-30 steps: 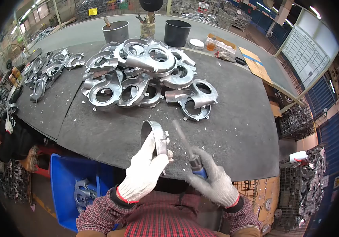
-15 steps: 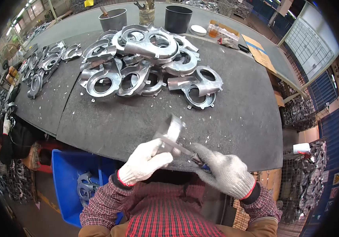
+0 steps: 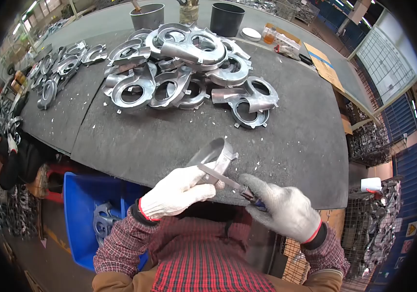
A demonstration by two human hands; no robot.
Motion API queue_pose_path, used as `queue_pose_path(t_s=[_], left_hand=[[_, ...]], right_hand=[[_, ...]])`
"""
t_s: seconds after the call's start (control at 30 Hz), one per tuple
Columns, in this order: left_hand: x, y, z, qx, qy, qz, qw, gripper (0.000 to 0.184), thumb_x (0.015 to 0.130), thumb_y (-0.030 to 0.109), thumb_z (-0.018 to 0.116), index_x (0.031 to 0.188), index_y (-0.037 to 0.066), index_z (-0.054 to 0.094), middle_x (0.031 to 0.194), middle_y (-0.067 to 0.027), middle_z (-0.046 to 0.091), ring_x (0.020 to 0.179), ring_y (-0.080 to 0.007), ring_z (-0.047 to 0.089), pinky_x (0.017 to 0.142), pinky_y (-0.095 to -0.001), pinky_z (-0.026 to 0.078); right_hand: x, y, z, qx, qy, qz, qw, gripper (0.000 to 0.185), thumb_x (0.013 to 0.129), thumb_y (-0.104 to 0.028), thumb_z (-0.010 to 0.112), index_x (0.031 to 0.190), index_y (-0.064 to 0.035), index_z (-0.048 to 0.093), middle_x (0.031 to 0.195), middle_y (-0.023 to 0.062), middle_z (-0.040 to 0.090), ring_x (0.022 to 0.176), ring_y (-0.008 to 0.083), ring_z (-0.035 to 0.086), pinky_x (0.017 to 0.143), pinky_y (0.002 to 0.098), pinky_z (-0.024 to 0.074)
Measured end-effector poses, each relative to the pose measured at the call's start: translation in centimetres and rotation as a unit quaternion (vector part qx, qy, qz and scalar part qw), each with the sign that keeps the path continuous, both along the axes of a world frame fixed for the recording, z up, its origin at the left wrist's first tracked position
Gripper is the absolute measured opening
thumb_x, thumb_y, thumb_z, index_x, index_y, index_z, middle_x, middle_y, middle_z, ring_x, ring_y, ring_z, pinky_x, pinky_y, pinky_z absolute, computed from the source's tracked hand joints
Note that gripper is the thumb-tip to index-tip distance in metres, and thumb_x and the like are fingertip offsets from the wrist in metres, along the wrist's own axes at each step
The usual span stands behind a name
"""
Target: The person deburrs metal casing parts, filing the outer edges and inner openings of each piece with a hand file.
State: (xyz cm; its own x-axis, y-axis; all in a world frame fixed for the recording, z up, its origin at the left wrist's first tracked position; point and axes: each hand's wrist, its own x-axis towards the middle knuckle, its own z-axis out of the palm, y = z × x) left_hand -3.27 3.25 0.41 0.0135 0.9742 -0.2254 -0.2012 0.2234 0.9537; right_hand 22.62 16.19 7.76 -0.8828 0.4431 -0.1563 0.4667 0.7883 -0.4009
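Note:
My left hand (image 3: 177,193), in a white knit glove, is closed around a ring-shaped cast metal housing (image 3: 224,156) and holds it tilted up near the table's front edge. In a greyer glove, my right hand (image 3: 286,207) grips the dark handle of a flat metal file (image 3: 220,177). The file's blade crosses the near side of the housing, close to my left fingers; whether it touches the metal I cannot tell. Beyond my hands lies a pair of similar housings (image 3: 254,103), beside a heaped pile of them (image 3: 196,53).
Metal chips dot the dark tabletop (image 3: 135,146). At the back stand a grey bucket (image 3: 147,18), a black bucket (image 3: 227,22) and a white lid (image 3: 251,34). A blue bin (image 3: 74,233) holding castings is below left. Another person (image 3: 11,158) works at the far left.
The housing in my left hand has turned, so more of its ring shows. The file still lies across it in my right hand. The whole view has shifted slightly.

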Motion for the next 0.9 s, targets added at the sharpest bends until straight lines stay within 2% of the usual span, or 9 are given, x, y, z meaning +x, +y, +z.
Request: queue_pose_path(t_s=[0.03,0.1,0.13,0.23,0.43,0.53,0.6,0.7,0.9], left_hand=[[0.1,0.1,-0.4,0.000,-0.002,0.004,1.000,0.032,0.103,0.009,0.071,0.132,-0.001,0.069,0.113,-0.0102,0.077,0.087,-0.0145,0.068,0.082,-0.0304,0.056],[0.0,0.6,-1.7,0.224,0.293,-0.009,0.930,0.034,0.099,0.008,0.074,0.131,0.001,0.069,0.111,-0.0128,0.077,0.090,-0.0234,0.072,0.085,-0.0369,0.058],[-0.3,0.5,-1.7,0.232,0.338,-0.004,0.912,0.039,0.096,0.009,0.077,0.134,0.002,0.068,0.112,-0.0167,0.075,0.098,-0.0341,0.074,0.090,-0.0424,0.059],[0.6,-0.6,0.0,0.173,0.506,0.067,0.842,0.043,0.096,0.011,0.078,0.137,0.002,0.067,0.114,-0.0182,0.075,0.101,-0.0376,0.075,0.093,-0.0440,0.060],[2.4,-1.6,1.4,0.110,0.450,0.110,0.880,0.056,0.104,0.018,0.071,0.154,-0.002,0.057,0.118,-0.0213,0.074,0.108,-0.0381,0.075,0.099,-0.0432,0.059],[1.5,-1.2,1.1,0.083,0.304,0.070,0.946,0.047,0.103,0.025,0.073,0.142,-0.001,0.064,0.125,-0.0191,0.075,0.114,-0.0328,0.075,0.099,-0.0422,0.059],[0.8,-1.0,1.0,-0.023,0.117,0.014,0.993,0.053,0.101,0.030,0.076,0.142,0.000,0.064,0.131,-0.0185,0.075,0.119,-0.0303,0.073,0.105,-0.0436,0.056],[0.6,-0.5,2.3,-0.064,0.136,-0.009,0.989,0.056,0.099,0.028,0.078,0.144,0.000,0.061,0.122,-0.0112,0.071,0.110,-0.0176,0.067,0.101,-0.0379,0.056],[0.6,-0.1,1.4,-0.017,0.114,-0.001,0.993,0.048,0.097,0.013,0.079,0.141,-0.001,0.064,0.117,-0.0091,0.073,0.102,-0.0152,0.068,0.093,-0.0339,0.058]], right_hand=[[0.2,0.8,-0.1,-0.107,0.051,0.029,0.993,0.071,0.098,-0.028,0.079,0.162,-0.0195,0.049,0.101,0.0222,0.078,0.087,0.0429,0.080,0.075,0.0486,0.0678],[0.1,1.4,-0.3,-0.189,-0.001,0.028,0.982,0.070,0.100,-0.029,0.078,0.161,-0.0174,0.048,0.113,0.0203,0.079,0.097,0.0443,0.079,0.084,0.0501,0.0669],[0.2,1.3,-0.6,-0.205,0.011,0.024,0.978,0.069,0.100,-0.029,0.077,0.162,-0.0176,0.048,0.113,0.0202,0.079,0.096,0.0443,0.079,0.085,0.0510,0.0668],[0.4,0.1,-1.7,-0.190,0.065,0.029,0.979,0.069,0.100,-0.030,0.078,0.162,-0.0191,0.049,0.114,0.0192,0.079,0.095,0.0421,0.080,0.084,0.0494,0.0673],[-0.4,-1.7,-4.0,0.071,0.076,-0.015,0.994,0.069,0.096,-0.029,0.081,0.160,-0.0232,0.055,0.090,0.0136,0.072,0.072,0.0339,0.079,0.061,0.0468,0.0650],[-1.3,-2.6,-3.6,0.136,-0.006,-0.045,0.990,0.066,0.094,-0.021,0.083,0.155,-0.0145,0.059,0.097,0.0150,0.075,0.076,0.0333,0.079,0.066,0.0438,0.0658],[-1.1,-2.7,-3.7,0.150,0.014,-0.053,0.987,0.067,0.095,-0.022,0.083,0.156,-0.0150,0.058,0.095,0.0143,0.074,0.075,0.0331,0.079,0.064,0.0434,0.0650],[-1.0,-2.8,-3.2,0.170,-0.002,-0.045,0.984,0.070,0.095,-0.023,0.083,0.159,-0.0154,0.056,0.094,0.0136,0.074,0.073,0.0331,0.079,0.061,0.0434,0.0641],[-0.7,-1.9,-3.5,0.144,0.021,-0.042,0.988,0.071,0.096,-0.028,0.079,0.162,-0.0229,0.053,0.085,0.0131,0.071,0.065,0.0329,0.077,0.055,0.0439,0.0625]])
